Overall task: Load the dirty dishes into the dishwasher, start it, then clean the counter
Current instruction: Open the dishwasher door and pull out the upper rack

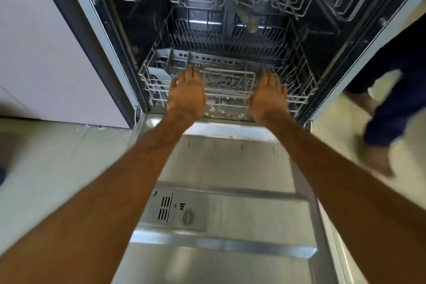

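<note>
The dishwasher (129, 18) stood open, its door (230, 168) flat beneath the forearms. Its lower rack (299, 90) lay at the fingertips, probably to be drawn out for loading. The left hand (186, 94) and right hand (268, 97) reached its front rim, fingers (191, 74) straight, together, gripping nothing.

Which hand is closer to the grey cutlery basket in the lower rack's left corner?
Left. The left hand sits just right of the cutlery basket; the right hand is farther right, across the front of the rack.
</note>
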Motion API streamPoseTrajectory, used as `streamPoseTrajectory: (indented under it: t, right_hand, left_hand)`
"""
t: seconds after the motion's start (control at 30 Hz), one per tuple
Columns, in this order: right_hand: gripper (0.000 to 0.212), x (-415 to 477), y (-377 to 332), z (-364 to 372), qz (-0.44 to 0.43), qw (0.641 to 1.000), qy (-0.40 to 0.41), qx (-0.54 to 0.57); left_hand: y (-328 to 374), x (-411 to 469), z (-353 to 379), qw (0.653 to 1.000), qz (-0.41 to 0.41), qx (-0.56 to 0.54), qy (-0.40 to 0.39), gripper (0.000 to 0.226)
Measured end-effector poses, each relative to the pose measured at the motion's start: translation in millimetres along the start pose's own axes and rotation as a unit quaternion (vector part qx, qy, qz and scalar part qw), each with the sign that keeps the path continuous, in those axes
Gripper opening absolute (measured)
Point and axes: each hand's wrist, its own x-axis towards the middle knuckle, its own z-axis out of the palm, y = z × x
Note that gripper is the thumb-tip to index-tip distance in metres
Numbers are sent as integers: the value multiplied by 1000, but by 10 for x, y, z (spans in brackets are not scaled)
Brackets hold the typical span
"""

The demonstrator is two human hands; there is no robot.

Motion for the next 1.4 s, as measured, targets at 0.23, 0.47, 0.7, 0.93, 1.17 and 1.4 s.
streamPoseTrajectory:
  t: [0.23, 0.47, 0.7, 0.93, 1.17, 1.4]
  right_hand:
    - [49, 295, 369, 428, -38, 997, 15, -67]
    - [45, 181, 423, 563, -48, 994, 99, -23]
    - [31, -221, 477, 577, -57, 994, 94, -24]
    - [30, -693, 475, 433, -61, 998, 22, -10]
    - [31, -1672, 433, 211, -54, 990, -122, -45]
    - [30, -2859, 368, 180, -54, 973, -208, -84]
  left_hand:
    - [-381, 261, 644, 999, 18, 42, 14, 77]
    - [-411, 193, 799, 990, 30, 43, 128, 46]
    - [-427, -113, 568, 997, 46, 54, 30, 54]
    - [-388, -594, 444, 996, 33, 82, -27, 52]
    - [-369, -1620, 288, 993, 24, 69, -96, 48]
    - [-384, -2729, 59, 971, 29, 103, -212, 53]
